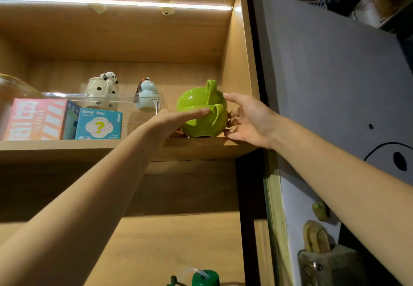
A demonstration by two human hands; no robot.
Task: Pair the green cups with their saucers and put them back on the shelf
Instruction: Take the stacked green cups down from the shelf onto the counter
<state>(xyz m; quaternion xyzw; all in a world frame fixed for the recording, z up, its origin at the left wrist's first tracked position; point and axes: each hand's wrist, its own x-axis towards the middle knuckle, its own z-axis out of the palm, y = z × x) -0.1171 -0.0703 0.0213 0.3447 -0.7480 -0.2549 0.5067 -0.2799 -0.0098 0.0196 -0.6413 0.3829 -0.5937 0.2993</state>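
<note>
My 2 green cups [202, 111] sit nested, one in the other, at the right end of the wooden shelf [89, 149], handles toward me (no saucer that I can make out clearly under them). My left hand [178, 118] lies flat and open against the stack's left side, fingers touching the lower cup. My right hand [248, 118] is open too, fingers spread, cupping the right side. A teal blind box [99, 123] stands further left.
</note>
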